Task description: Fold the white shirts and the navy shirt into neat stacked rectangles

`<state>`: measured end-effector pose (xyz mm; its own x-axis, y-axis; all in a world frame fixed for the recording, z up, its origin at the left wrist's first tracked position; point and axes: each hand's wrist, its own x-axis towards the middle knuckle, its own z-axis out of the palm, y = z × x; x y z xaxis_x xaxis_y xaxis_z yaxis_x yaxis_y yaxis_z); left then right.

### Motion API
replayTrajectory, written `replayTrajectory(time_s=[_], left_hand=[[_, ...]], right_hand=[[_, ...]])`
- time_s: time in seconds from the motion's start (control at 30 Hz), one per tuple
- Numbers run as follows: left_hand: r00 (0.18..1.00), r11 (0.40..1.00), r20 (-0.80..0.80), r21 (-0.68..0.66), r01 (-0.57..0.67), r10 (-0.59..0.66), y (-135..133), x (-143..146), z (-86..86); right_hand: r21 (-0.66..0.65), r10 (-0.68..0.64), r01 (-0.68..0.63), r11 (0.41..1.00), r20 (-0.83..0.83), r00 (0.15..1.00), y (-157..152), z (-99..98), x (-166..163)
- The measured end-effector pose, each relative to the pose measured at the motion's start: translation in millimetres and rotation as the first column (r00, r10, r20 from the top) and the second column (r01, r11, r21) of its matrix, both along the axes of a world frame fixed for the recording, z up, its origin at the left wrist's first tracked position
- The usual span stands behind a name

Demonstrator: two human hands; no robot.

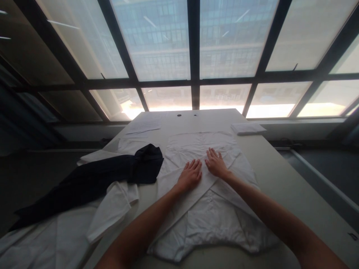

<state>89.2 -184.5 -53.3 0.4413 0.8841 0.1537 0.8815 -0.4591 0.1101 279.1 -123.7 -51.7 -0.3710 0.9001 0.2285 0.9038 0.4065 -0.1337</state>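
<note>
A white shirt (213, 224) lies spread on the table, with a sleeve (179, 215) laid slantwise across its body and another fold crossing from the right. Both hands rest on the cloth near its middle, side by side with a narrow gap between them. My left hand (191, 174) is palm down, fingers stretched out flat on the fabric. A little farther forward, my right hand (215, 163) also lies palm down with its fingers extended. Neither hand grips anything. Small wrinkles run through the shirt around the fingers.
A dark navy garment (92, 175) lies over more white clothing (67, 228) to the left. Paper sheets (144, 126) are at the far left of the white table (280, 179). A folded white cloth (248, 129) sits at the right edge. Tall windows (164, 41) stand behind.
</note>
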Motion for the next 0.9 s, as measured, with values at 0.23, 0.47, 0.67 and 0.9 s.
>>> replayTrajectory(time_s=[0.23,0.47,0.67,0.9], left_hand=[[1.0,1.0,-0.018,-0.015,-0.001,0.0,-0.9,-0.3,-0.1],[1.0,0.999,-0.015,-0.033,0.003,-0.004,-1.7,-1.4,4.1],[0.999,0.996,-0.008,-0.083,0.038,-0.039,-4.9,-10.9,3.8],[0.99,0.989,-0.05,-0.062,-0.137,0.134,-24.4,-78.0,2.1]], right_hand=[[-0.109,0.093,-0.091,0.99,0.01,0.996,-19.5,-12.0,4.1],[-0.113,-0.111,0.117,0.987,0.063,0.992,12.0,-14.0,68.6],[-0.091,-0.12,0.124,0.988,0.045,0.992,13.0,-20.4,69.3],[-0.088,-0.11,0.115,0.989,0.056,0.992,14.0,-22.5,70.5]])
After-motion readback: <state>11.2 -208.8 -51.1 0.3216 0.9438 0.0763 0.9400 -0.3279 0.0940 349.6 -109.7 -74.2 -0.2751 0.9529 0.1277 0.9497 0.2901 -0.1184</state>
